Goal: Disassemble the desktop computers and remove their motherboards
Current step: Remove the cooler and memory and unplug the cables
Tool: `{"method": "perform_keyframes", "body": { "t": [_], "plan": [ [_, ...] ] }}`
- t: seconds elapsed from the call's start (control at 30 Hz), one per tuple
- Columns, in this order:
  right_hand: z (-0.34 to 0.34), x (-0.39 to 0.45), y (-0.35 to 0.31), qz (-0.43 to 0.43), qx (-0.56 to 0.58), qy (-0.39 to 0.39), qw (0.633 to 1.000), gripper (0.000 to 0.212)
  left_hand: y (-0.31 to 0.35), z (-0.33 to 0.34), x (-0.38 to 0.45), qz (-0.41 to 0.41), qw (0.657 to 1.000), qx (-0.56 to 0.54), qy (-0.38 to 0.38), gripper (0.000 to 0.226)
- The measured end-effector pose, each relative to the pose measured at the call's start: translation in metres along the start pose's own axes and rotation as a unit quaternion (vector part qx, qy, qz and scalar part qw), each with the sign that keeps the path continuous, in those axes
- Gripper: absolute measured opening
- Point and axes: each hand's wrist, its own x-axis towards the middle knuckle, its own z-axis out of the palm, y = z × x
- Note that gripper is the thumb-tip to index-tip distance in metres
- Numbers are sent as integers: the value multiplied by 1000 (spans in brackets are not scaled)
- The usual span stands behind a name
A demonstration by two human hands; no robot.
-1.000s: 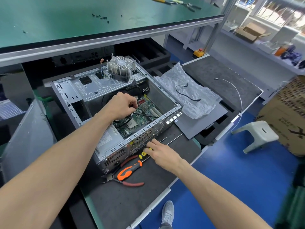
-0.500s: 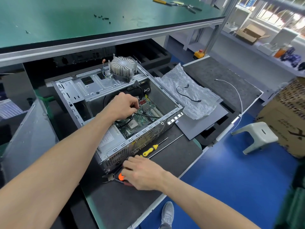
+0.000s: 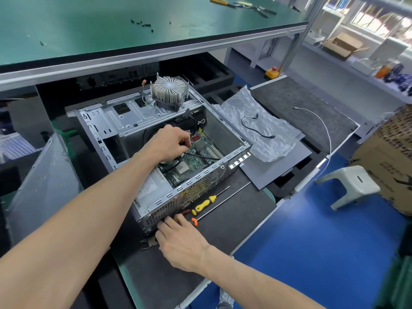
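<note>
The case (image 3: 124, 121) is opened and the heatsink (image 3: 169, 91) removed. The motherboard (image 3: 196, 159), unremoved, is seated under the left hand (image 3: 171, 142), by which a black cable (image 3: 200, 155) is pinched. Pliers (image 3: 149, 241) are gripped by the right hand (image 3: 180, 239).

Both forearms were bare, no sleeves or gloves; below the bench edge (image 3: 142, 293), a grey-white shoe (image 3: 226, 301) showed on one foot.

Single head cam, wide-angle, looks forward and steeply down from above the near edge of the dark-matted bench (image 3: 234, 219). Close range: opened silver metal computer case (image 3: 156, 204) fills centre, forearms enter from 6–8 o'clock, blue floor (image 3: 312, 253) at 4 o'clock.
</note>
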Motion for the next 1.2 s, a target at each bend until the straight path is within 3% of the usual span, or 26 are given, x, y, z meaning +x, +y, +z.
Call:
{"method": "perform_keyframes", "body": {
  "t": [0.23, 0.37, 0.53, 0.8, 1.0, 1.13, 1.2],
  "plan": [
    [-11, -8, 7, 8, 44, 51, 998, 24, 0, 0, 1, 2, 1000, 1, 0, 14],
    [-27, -16, 24, 13, 166, 48, 985, 22, 1, 0, 0, 1, 1000, 0, -6, 18],
    [-54, -28, 49, 67, 328, 23, 942, 20, 0, 1, 1, 1, 1000, -5, -6, 16],
    [-103, -17, 94, 113, 370, 110, 916, 4, -2, 0, 2, -1, 999, -33, 10, 16],
    [-133, 5, 134, 145, 467, 170, 856, 11, -3, -4, 4, -12, 997, -73, 19, 21],
    [-141, 23, 159, 221, 480, 216, 821, 19, -6, -6, 5, -28, 989, -133, 62, 18],
    [-138, 30, 170, 281, 534, 216, 768, 30, -7, -7, 5, -37, 983, -160, 82, 19]
  ]
}}
